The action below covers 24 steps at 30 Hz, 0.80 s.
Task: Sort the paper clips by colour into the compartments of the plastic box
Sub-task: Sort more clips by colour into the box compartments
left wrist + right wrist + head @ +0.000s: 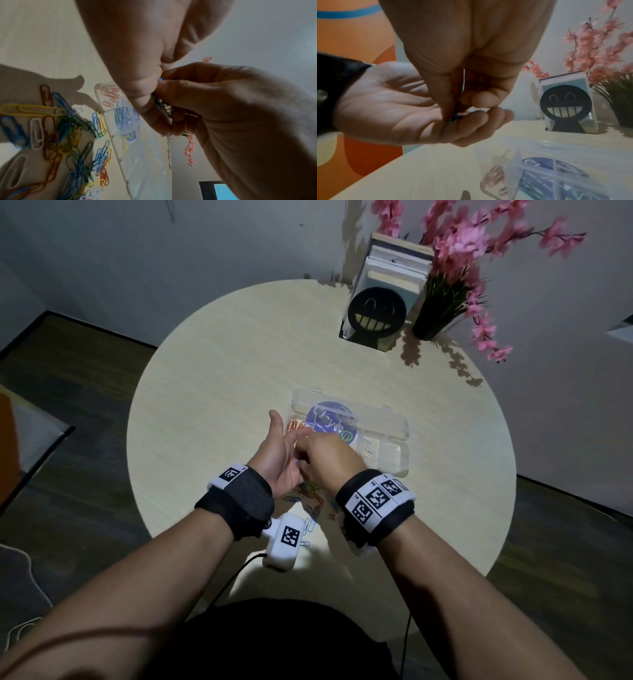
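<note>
1. Fingertips of my right hand (pixel 329 455) curl down and pinch a small bunch of clips (pixel 453 119), blue and green as far as I can tell, right where they lie in my other hand.
2. My left hand (pixel 279 455) is turned palm up, fingers loosely curled under that same bunch so that it rests cupped on them; its thumb sticks up free.
3. Both hands meet just above the near left corner of the plastic box (pixel 394 440), touching each other.
4. The plastic box lies open near the middle of the round table (pixel 212 364), its clear lid back behind it with a blue round label showing through.
5. In the box's leftmost compartment lie the orange clips (pixel 111 94); the next one holds green clips (pixel 118 117), then come yellow clips (pixel 124 140), then white clips (pixel 130 165) in the compartment after those.
6. The loose pile of mixed clips (pixel 56 136) lies on the table just in front of the box, on my side, under my wrists.
7. Beyond the box, at the table's far edge, stand a black smiley bookend (pixel 376 313) with books, and a dark vase of pink flowers (pixel 435 320) beside it.
</note>
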{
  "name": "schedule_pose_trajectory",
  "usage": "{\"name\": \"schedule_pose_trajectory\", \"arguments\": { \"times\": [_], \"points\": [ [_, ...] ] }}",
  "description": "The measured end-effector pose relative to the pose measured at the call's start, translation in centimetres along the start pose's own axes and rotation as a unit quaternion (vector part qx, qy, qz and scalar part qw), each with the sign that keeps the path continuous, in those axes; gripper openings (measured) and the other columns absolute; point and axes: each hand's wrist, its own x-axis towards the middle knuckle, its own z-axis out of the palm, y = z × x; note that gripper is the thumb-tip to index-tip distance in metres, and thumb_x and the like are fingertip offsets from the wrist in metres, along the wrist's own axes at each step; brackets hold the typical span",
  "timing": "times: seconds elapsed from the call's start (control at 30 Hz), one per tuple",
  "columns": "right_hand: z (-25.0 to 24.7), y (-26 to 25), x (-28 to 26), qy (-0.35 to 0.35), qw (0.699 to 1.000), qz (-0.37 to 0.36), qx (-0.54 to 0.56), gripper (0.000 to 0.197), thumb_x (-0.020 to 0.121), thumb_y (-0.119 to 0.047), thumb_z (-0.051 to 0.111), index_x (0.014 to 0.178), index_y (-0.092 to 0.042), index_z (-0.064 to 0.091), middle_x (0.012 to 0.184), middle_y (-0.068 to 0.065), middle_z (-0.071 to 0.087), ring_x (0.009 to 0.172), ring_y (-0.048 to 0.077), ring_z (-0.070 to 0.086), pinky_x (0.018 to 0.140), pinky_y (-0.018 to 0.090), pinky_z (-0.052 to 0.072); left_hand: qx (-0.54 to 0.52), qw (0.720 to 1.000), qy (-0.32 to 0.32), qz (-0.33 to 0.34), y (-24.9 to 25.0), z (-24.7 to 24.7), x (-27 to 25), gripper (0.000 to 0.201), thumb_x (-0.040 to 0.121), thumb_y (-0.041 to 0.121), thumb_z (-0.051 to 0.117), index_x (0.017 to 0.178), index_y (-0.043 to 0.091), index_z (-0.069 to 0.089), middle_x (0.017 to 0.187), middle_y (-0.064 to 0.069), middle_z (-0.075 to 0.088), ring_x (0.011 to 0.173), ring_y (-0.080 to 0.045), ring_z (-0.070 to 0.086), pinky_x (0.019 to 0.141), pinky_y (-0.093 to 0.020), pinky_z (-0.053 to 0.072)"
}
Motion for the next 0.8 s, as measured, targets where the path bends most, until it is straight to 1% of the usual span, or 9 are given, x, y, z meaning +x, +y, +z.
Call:
{"name": "schedule_pose_trajectory", "arguments": {
  "times": [0.1,0.2,0.3,0.4,0.47,0.53,0.6,0.67,0.8],
  "points": [
    [-0.2,0.0,-0.4,0.022,0.998,-0.052,-0.011,0.029,0.084,-0.007,0.051,0.111,-0.008,0.062,0.106,0.01,0.066,0.097,0.027,0.064,0.069,0.028,0.044,-0.002,1.0,0.008,-0.001,0.0,0.1,-0.1,0.087,0.086,0.074,0.004,0.128,0.013,0.05,0.104,-0.01,0.065,0.073,-0.021,0.061,0.064,-0.029,0.047],
    [-0.3,0.5,-1.1,0.05,0.989,-0.084,0.109,0.025,0.078,-0.007,0.056,0.099,-0.018,0.065,0.104,0.005,0.066,0.097,0.024,0.061,0.078,0.032,0.049,0.004,1.0,-0.024,-0.006,0.0,0.1,-0.5,0.089,0.087,0.071,0.002,0.112,0.009,0.061,0.091,-0.011,0.071,0.072,-0.02,0.067,0.064,-0.027,0.053],
    [-0.8,1.1,-1.3,0.096,0.959,-0.025,0.264,0.007,0.081,-0.011,0.062,0.083,-0.016,0.066,0.082,0.003,0.067,0.078,0.02,0.061,0.07,0.03,0.047,0.01,0.999,-0.033,-0.01,-0.1,-0.1,-0.4,0.091,0.087,0.072,0.004,0.121,0.008,0.059,0.1,-0.013,0.07,0.084,-0.019,0.069,0.067,-0.031,0.058],
    [-1.6,3.5,-1.0,0.157,0.916,0.06,0.365,0.022,0.081,-0.014,0.066,0.067,-0.029,0.059,0.061,-0.008,0.057,0.056,0.011,0.052,0.06,0.027,0.045,0.026,1.0,-0.006,-0.012,-0.1,-0.3,0.0,0.087,0.088,0.072,0.01,0.117,0.006,0.057,0.096,-0.02,0.065,0.079,-0.029,0.065,0.066,-0.035,0.059],
    [-1.9,6.2,-0.7,0.187,0.907,0.114,0.359,0.025,0.08,-0.016,0.068,0.064,-0.031,0.057,0.058,-0.009,0.054,0.056,0.017,0.052,0.06,0.034,0.048,0.03,0.999,-0.002,-0.014,-0.1,-0.3,0.3,0.085,0.088,0.071,0.013,0.118,0.005,0.055,0.098,-0.024,0.065,0.08,-0.032,0.063,0.07,-0.036,0.058],
    [-1.9,9.3,-0.6,0.207,0.909,0.172,0.317,0.02,0.079,-0.017,0.066,0.064,-0.028,0.057,0.06,-0.007,0.056,0.063,0.025,0.058,0.067,0.041,0.053,0.027,0.999,-0.005,-0.016,-0.2,-0.2,0.6,0.083,0.089,0.07,0.015,0.12,0.004,0.054,0.101,-0.025,0.065,0.084,-0.033,0.063,0.074,-0.038,0.057],
    [-1.7,12.2,-0.8,0.201,0.912,0.232,0.27,0.012,0.081,-0.016,0.062,0.07,-0.022,0.061,0.071,0.002,0.064,0.073,0.028,0.061,0.073,0.035,0.052,0.02,1.0,-0.01,-0.018,-0.3,0.0,0.9,0.08,0.091,0.068,0.017,0.12,0.003,0.054,0.104,-0.026,0.065,0.089,-0.036,0.065,0.079,-0.041,0.055],
    [-1.2,14.6,-1.1,0.178,0.914,0.289,0.223,0.009,0.085,-0.013,0.057,0.081,-0.012,0.065,0.086,0.01,0.068,0.077,0.024,0.056,0.071,0.026,0.044,0.01,1.0,-0.016,-0.024,-0.5,0.3,1.1,0.078,0.092,0.066,0.018,0.119,0.002,0.054,0.11,-0.028,0.063,0.095,-0.039,0.064,0.082,-0.042,0.054],
    [-0.3,16.5,-1.1,0.125,0.913,0.34,0.185,0.015,0.087,-0.011,0.053,0.089,-0.008,0.067,0.096,0.012,0.069,0.086,0.027,0.06,0.067,0.025,0.041,-0.001,0.999,-0.031,-0.035,-0.6,0.8,1.3,0.071,0.096,0.06,0.022,0.122,0.001,0.051,0.118,-0.031,0.06,0.101,-0.042,0.063,0.079,-0.041,0.056]
  ]
}}
